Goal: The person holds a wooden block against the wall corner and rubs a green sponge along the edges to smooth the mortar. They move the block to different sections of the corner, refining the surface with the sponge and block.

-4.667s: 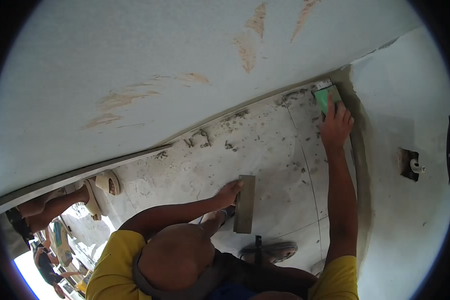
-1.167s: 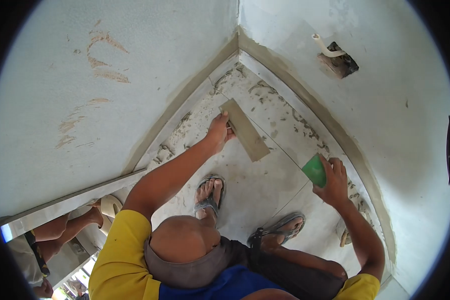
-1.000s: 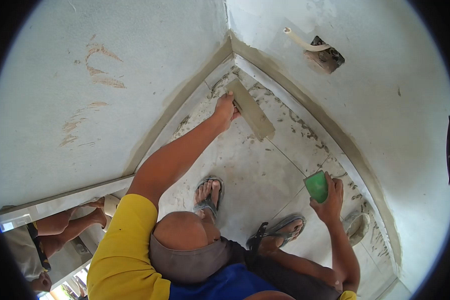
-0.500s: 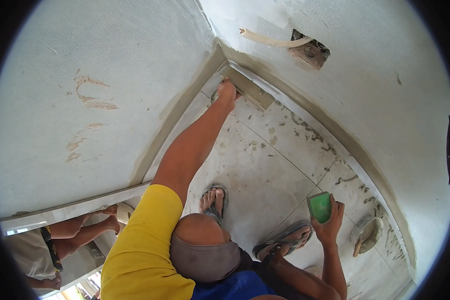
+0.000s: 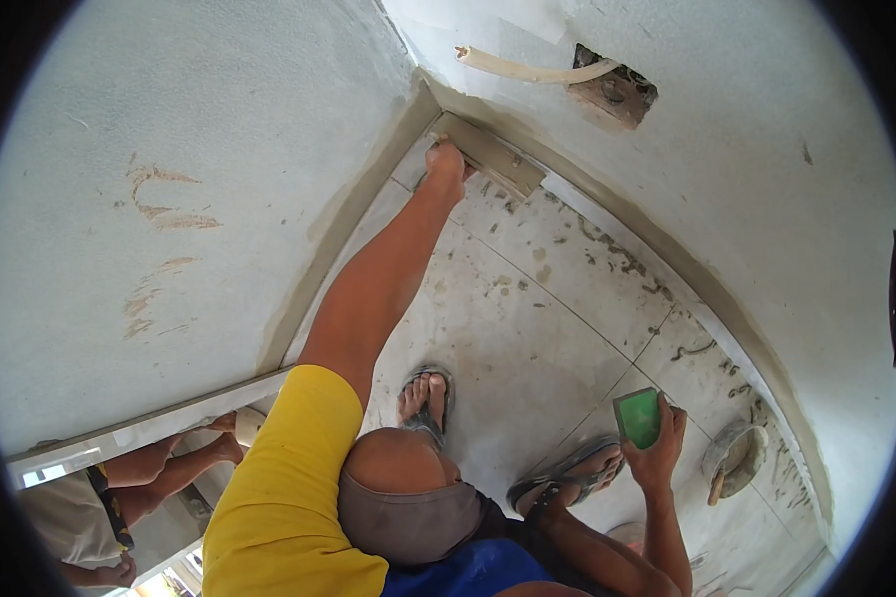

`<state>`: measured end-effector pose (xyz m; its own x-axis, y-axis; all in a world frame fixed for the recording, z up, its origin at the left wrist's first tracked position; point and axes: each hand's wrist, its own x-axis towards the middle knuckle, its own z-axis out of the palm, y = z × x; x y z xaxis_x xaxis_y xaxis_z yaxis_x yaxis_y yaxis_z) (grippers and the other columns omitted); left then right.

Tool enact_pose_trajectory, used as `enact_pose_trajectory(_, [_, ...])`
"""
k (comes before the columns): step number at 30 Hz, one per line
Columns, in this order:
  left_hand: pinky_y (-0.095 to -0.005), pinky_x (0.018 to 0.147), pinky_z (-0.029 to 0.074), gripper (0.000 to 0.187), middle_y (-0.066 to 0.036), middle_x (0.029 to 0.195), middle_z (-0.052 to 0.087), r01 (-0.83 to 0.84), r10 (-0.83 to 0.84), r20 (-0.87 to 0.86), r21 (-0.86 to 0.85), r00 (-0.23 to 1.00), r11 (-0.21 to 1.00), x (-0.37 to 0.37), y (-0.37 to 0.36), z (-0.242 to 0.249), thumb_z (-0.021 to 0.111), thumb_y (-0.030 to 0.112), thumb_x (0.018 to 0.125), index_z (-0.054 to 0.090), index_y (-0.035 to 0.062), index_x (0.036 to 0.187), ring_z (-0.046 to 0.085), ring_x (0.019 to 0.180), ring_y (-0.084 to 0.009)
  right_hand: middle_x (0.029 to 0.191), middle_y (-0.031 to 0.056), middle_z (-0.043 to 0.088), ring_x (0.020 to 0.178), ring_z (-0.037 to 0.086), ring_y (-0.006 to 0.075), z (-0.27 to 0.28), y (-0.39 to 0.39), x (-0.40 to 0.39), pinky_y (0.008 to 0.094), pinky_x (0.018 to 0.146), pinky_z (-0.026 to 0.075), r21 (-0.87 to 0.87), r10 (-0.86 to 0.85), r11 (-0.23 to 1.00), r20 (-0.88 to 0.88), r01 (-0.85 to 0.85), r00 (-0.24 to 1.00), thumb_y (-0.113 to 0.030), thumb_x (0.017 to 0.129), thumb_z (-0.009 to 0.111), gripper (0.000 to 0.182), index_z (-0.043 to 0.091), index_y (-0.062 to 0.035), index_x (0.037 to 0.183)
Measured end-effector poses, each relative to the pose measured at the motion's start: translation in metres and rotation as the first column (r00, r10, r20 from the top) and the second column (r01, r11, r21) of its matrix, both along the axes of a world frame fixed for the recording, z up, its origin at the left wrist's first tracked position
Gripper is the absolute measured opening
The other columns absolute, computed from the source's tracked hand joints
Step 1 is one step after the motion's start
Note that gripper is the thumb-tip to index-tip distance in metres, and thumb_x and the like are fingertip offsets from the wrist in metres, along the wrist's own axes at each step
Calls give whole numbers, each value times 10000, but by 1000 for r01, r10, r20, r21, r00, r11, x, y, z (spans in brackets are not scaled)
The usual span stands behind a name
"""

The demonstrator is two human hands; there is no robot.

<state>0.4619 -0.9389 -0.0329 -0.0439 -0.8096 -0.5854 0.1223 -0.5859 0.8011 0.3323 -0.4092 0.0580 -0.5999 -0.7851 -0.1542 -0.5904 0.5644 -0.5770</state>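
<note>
In the head view, my left hand (image 5: 447,164) reaches into the corner and is closed round a plastering trowel (image 5: 493,157). The trowel's long, mortar-smeared blade lies along the skirting strip (image 5: 607,204) at the foot of the right wall, close to the corner. My right hand (image 5: 655,453) is raised over the floor near my foot. Its fingers and thumb grip a green scraper (image 5: 639,418) with a grey border. Part of the trowel's handle is hidden by my left hand.
A mortar bucket (image 5: 735,460) with a wooden-handled tool stands at right on the tiled floor (image 5: 508,328). Mortar crumbs lie along the right wall. Above, a cable (image 5: 528,70) sticks out of a wall box (image 5: 615,90). Another person's legs (image 5: 164,473) show at lower left.
My left hand has moved the trowel slightly up towards the right wall, so its blade now covers part of the skirting. My right hand still holds the scraper, nearly in place.
</note>
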Motion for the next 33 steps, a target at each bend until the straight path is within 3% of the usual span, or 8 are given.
enact_pose_trajectory(33, [-388, 817, 595, 392, -116, 1102, 609, 2, -4, -57, -46, 998, 999, -8, 3, 10, 278, 330, 1059, 465, 20, 1211, 664, 931, -237, 1047, 164, 476, 983, 510, 353, -1, 10, 0, 442, 878, 445, 55, 2, 998, 3, -2, 1000, -85, 538, 734, 832, 489, -24, 1330])
